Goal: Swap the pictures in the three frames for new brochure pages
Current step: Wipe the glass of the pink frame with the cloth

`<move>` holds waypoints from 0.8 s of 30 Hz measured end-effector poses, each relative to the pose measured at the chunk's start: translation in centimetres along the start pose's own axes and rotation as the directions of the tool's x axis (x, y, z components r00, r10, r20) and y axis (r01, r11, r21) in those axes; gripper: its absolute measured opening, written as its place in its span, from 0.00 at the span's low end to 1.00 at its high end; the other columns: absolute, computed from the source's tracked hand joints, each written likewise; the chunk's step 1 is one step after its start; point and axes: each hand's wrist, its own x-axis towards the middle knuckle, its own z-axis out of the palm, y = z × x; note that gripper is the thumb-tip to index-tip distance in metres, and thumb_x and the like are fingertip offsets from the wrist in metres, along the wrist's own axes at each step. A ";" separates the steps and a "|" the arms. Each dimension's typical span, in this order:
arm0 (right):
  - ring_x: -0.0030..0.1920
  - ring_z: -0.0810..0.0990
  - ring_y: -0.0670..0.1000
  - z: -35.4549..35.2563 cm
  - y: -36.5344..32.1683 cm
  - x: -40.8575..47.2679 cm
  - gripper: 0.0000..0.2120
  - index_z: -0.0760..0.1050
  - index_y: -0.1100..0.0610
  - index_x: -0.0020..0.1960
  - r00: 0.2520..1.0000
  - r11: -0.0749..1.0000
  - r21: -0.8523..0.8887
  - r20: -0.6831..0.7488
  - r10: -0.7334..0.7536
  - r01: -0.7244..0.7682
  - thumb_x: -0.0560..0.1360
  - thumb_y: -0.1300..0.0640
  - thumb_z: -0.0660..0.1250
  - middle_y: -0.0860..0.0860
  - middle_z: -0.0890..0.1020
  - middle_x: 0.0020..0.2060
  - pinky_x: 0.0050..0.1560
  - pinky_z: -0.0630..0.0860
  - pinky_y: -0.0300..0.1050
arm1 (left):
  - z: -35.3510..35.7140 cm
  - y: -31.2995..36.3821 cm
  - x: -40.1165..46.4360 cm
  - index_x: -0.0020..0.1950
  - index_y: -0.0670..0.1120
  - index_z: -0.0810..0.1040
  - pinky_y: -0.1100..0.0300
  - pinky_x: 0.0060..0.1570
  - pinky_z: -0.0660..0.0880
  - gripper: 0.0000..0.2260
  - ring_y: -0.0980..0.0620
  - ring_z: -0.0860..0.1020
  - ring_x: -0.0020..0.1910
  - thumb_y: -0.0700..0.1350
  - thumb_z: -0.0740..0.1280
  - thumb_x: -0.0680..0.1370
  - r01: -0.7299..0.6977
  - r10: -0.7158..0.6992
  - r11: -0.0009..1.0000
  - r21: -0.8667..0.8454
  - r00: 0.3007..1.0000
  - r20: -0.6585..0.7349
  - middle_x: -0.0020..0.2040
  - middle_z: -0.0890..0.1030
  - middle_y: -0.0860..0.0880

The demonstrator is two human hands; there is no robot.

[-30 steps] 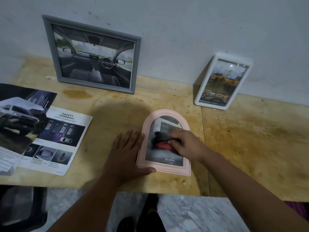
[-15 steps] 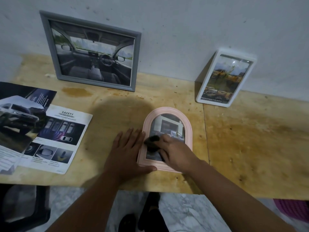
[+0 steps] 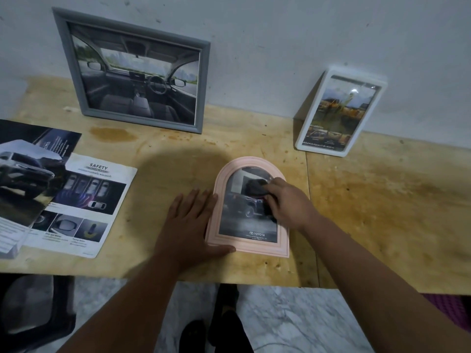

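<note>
The arched pink frame [image 3: 246,247] lies flat near the front edge of the stained plywood table [image 3: 382,212], its glossy car picture reading "TOYOTA" at the bottom. The left hand [image 3: 190,225] lies flat, fingers straight, against the frame's left edge, while the right hand [image 3: 289,205] curls round a dark cloth [image 3: 254,187] on the glass. A "SAFETY" brochure page [image 3: 84,202] lies at left; a grey rectangular frame [image 3: 139,72] and a white frame [image 3: 340,113] lean on the wall.

1 head-worn view, close, down and forward over the table [image 3: 382,225].
</note>
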 end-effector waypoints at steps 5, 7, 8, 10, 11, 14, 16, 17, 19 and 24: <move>0.47 0.80 0.54 0.8 -2.1 -4.9 0.15 0.79 0.52 0.64 0.985 0.994 0.016 0.138 -0.106 0.105 0.80 0.57 0.62 0.49 0.78 0.54 0.44 0.78 0.51 | 0.0 0.0 0.0 0.84 0.48 0.58 0.39 0.80 0.53 0.55 0.46 0.53 0.84 0.84 0.54 0.68 0.003 -0.003 1.000 0.002 1.000 0.001 0.84 0.59 0.47; 0.46 0.79 0.52 1.0 -2.8 -6.5 0.14 0.79 0.53 0.64 0.962 0.989 0.048 0.228 -0.149 0.142 0.81 0.57 0.62 0.47 0.76 0.52 0.43 0.76 0.49 | 0.0 0.0 0.1 0.84 0.48 0.58 0.39 0.80 0.52 0.55 0.46 0.53 0.84 0.84 0.54 0.68 0.005 -0.005 1.000 -0.005 1.000 0.005 0.84 0.59 0.47; 0.45 0.78 0.51 0.7 -3.0 -6.6 0.14 0.79 0.53 0.64 0.949 0.985 0.073 0.266 -0.172 0.158 0.81 0.57 0.62 0.46 0.75 0.51 0.43 0.75 0.48 | 0.0 0.0 0.0 0.84 0.48 0.58 0.39 0.80 0.52 0.55 0.46 0.53 0.84 0.84 0.54 0.68 0.008 -0.008 1.000 -0.004 1.000 0.006 0.84 0.59 0.47; 0.44 0.77 0.47 -0.5 -2.7 -5.3 0.16 0.80 0.51 0.65 0.934 0.978 0.145 0.306 -0.187 0.149 0.80 0.59 0.62 0.44 0.75 0.51 0.45 0.75 0.45 | -0.1 0.1 0.0 0.84 0.49 0.57 0.40 0.80 0.51 0.55 0.47 0.52 0.84 0.84 0.53 0.67 0.011 -0.011 1.000 0.003 1.000 0.015 0.84 0.58 0.48; 0.46 0.77 0.46 -1.3 -2.3 -4.3 0.17 0.79 0.48 0.66 0.947 0.979 0.159 0.272 -0.169 0.129 0.81 0.60 0.63 0.44 0.76 0.52 0.47 0.75 0.43 | -0.1 0.1 0.0 0.84 0.49 0.57 0.39 0.80 0.51 0.55 0.47 0.52 0.84 0.84 0.53 0.67 0.009 -0.009 1.000 -0.001 1.000 0.014 0.84 0.58 0.48; 0.51 0.78 0.52 -2.3 -0.3 -0.5 0.17 0.78 0.49 0.68 1.000 0.997 0.072 -0.014 -0.006 0.007 0.81 0.57 0.62 0.50 0.76 0.54 0.51 0.77 0.51 | -0.2 0.2 0.0 0.84 0.48 0.59 0.39 0.80 0.51 0.56 0.46 0.53 0.84 0.85 0.52 0.67 0.010 -0.010 1.000 -0.004 1.000 0.004 0.84 0.59 0.47; 0.49 0.79 0.57 -1.9 0.5 0.5 0.16 0.76 0.52 0.69 0.991 0.994 -0.043 -0.087 0.099 -0.103 0.82 0.55 0.60 0.52 0.75 0.54 0.47 0.79 0.54 | -0.2 0.3 -0.1 0.84 0.48 0.59 0.39 0.80 0.51 0.56 0.46 0.54 0.84 0.85 0.51 0.67 0.010 -0.010 1.000 0.011 1.000 0.002 0.84 0.60 0.48; 0.48 0.79 0.59 -1.4 0.5 0.4 0.17 0.76 0.52 0.69 0.991 0.988 -0.093 -0.060 0.120 -0.126 0.82 0.54 0.60 0.53 0.74 0.56 0.46 0.79 0.55 | -0.2 0.3 -0.1 0.83 0.48 0.59 0.39 0.80 0.51 0.56 0.46 0.54 0.83 0.85 0.51 0.67 0.008 -0.008 1.000 0.014 1.000 0.000 0.83 0.60 0.47; 0.47 0.81 0.61 -0.4 -0.1 -0.7 0.17 0.76 0.53 0.69 0.992 0.982 -0.144 -0.001 0.127 -0.126 0.82 0.53 0.59 0.53 0.74 0.60 0.44 0.81 0.56 | -0.2 0.2 -0.1 0.83 0.48 0.59 0.39 0.80 0.52 0.56 0.46 0.55 0.83 0.85 0.51 0.67 0.008 -0.008 1.000 0.012 1.000 0.000 0.83 0.60 0.47; 0.43 0.81 0.60 0.5 -1.1 -4.7 0.16 0.78 0.53 0.66 0.992 0.989 -0.117 0.076 0.099 -0.089 0.81 0.55 0.60 0.53 0.75 0.56 0.40 0.79 0.54 | 0.0 0.2 0.0 0.84 0.49 0.58 0.40 0.81 0.50 0.56 0.46 0.53 0.84 0.85 0.53 0.67 0.014 -0.014 1.000 0.016 1.000 0.007 0.84 0.59 0.48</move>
